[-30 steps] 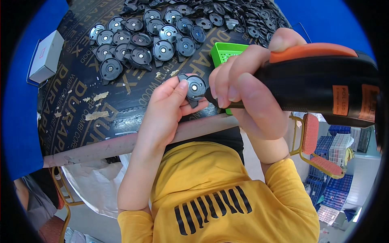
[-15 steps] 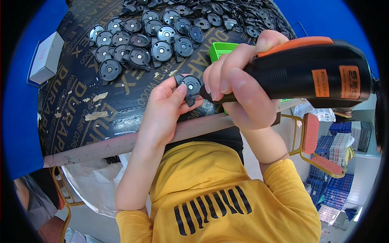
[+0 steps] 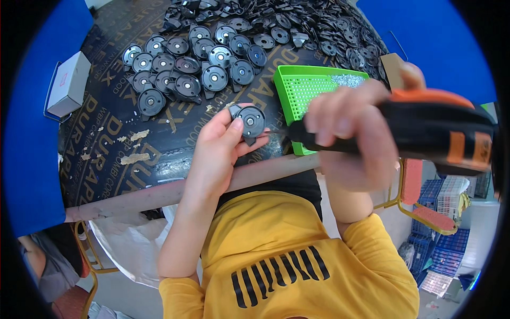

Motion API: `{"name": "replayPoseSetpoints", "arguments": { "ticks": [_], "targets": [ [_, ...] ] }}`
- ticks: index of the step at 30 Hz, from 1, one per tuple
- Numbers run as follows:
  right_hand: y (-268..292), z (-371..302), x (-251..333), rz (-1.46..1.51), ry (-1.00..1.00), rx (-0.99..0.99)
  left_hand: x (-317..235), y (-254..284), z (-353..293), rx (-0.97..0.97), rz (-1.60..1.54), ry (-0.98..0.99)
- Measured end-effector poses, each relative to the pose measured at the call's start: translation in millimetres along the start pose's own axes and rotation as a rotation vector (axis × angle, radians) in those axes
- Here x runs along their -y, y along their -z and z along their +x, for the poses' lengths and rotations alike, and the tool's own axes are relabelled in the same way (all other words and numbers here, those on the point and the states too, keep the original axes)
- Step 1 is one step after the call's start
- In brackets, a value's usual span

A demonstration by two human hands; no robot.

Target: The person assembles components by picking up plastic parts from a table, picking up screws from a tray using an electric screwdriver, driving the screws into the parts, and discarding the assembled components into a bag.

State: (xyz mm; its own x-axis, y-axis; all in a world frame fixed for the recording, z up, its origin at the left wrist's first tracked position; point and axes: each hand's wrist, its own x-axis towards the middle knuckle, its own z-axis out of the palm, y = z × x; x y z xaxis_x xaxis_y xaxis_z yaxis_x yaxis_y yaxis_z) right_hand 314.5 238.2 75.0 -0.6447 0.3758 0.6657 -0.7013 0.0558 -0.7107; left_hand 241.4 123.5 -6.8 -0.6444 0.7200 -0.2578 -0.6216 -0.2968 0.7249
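My left hand [image 3: 222,139] pinches a round black plastic part [image 3: 251,123] with a metal centre and a few small holes, its face turned up toward me above the table's near edge. My right hand [image 3: 353,125] is wrapped round a black and orange electric screwdriver [image 3: 425,127], blurred by motion. The tool's thin bit points left and ends a little right of the part; whether it touches cannot be told. Beyond the tool lies a green perforated tray [image 3: 284,87] with many small silvery screws [image 3: 348,81] at its far end.
Assembled round black parts [image 3: 214,78] lie grouped on the dark printed tabletop [image 3: 106,165], with a heap of loose black pieces [image 3: 324,32] behind. A white box [image 3: 69,85] stands at left, a brown box [image 3: 392,69] at right. A red-padded chair [image 3: 433,218] is at lower right.
My right hand and the screwdriver have moved right, away from the held part, uncovering the green tray and the screws. The left hand keeps its hold on the part.
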Motion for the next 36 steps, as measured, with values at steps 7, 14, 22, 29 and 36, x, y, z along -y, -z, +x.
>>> {"name": "replayPoseSetpoints", "arguments": {
  "ticks": [7, 14, 22, 29, 36],
  "targets": [
    [63, -21, 35, 0.042, -0.069, 0.021, -22, 34, -95, 0.196, 0.453, -0.011],
    [86, -43, 38, -0.076, -0.104, -0.142, -2, 153, -179, -0.462, 1.065, 0.062],
    [80, -44, 34, -0.241, -0.183, -0.299, -65, 105, -176, -0.225, 1.262, 0.158],
    [84, -47, 25, -0.213, -0.205, -0.293, -163, 125, -7, -0.429, 1.349, -0.456],
    [89, -49, 25, -0.298, -0.218, -0.184, -184, 138, 96, -0.515, 1.354, -0.091]
  ]
}}
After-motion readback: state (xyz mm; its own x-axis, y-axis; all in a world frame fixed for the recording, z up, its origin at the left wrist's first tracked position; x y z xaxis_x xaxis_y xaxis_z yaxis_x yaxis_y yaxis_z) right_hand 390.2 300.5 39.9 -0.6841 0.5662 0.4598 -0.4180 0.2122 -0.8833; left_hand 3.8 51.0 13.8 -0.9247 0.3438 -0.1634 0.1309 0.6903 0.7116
